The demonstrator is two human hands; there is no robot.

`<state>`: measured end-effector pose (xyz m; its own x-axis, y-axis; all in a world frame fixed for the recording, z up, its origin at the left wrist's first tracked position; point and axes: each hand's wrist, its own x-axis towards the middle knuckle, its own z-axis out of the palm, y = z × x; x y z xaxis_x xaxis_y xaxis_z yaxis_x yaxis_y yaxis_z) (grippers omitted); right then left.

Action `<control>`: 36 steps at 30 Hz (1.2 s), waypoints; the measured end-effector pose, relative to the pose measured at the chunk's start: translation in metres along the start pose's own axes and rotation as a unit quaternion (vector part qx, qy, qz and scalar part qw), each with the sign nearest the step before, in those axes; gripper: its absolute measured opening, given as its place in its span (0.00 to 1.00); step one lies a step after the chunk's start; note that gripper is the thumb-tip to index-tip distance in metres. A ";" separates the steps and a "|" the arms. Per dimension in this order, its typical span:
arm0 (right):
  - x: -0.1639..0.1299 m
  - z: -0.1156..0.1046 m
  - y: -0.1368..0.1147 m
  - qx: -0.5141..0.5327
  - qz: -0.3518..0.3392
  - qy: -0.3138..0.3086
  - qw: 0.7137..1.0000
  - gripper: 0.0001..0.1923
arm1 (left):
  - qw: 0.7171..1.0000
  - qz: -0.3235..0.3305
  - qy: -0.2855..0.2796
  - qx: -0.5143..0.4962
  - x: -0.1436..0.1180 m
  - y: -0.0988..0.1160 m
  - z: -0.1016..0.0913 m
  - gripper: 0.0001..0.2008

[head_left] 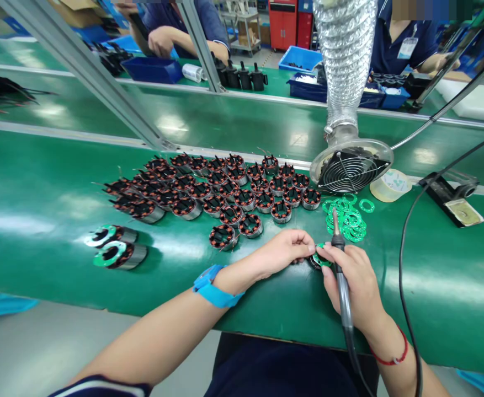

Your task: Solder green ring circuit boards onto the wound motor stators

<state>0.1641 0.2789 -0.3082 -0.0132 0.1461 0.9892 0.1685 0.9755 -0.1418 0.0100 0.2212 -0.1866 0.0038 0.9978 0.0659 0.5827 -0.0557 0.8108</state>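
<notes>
My left hand (pixel 285 249) pinches a small round motor stator with a green ring board (pixel 318 259) on the green bench. My right hand (pixel 353 281) touches the same part with its fingertips and holds a soldering iron (pixel 340 270), tip pointing up and away. A pile of green ring boards (pixel 346 218) lies just beyond my right hand. Several copper-wound stators (pixel 221 190) are spread in rows farther out. Two stators fitted with green rings (pixel 115 245) lie apart at the left.
A fume fan (pixel 351 168) on a silver flexible duct (pixel 343 60) stands behind the ring pile. A tape roll (pixel 389 184) and an iron stand (pixel 452 197) sit at the right. The iron's black cable (pixel 403 264) loops across. Other people work at the far bench.
</notes>
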 end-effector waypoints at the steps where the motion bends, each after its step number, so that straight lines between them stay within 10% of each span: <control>1: 0.000 -0.001 0.000 0.003 -0.003 0.001 1.000 0.25 | 1.000 0.002 0.008 0.008 0.000 -0.001 0.000 0.14; 11: -0.034 -0.013 0.008 0.150 0.172 0.157 0.961 0.10 | 0.993 0.037 0.063 0.090 0.004 -0.010 0.006 0.05; 25: -0.033 -0.012 0.007 0.173 0.181 0.128 0.960 0.16 | 0.987 0.052 0.070 0.139 -0.001 -0.004 0.009 0.05; 32: -0.006 -0.003 0.009 0.117 0.108 -0.090 0.983 0.29 | 0.983 0.055 0.069 0.164 0.001 -0.003 0.011 0.06; 36: -0.007 -0.001 0.014 0.093 0.113 -0.109 0.983 0.27 | 0.983 0.056 0.059 0.167 -0.001 -0.004 0.007 0.02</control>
<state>0.1678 0.2916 -0.3172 -0.2098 0.3748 0.9030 0.0083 0.9242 -0.3817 0.0138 0.2205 -0.1940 -0.0004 0.9740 0.2265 0.8177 -0.1301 0.5607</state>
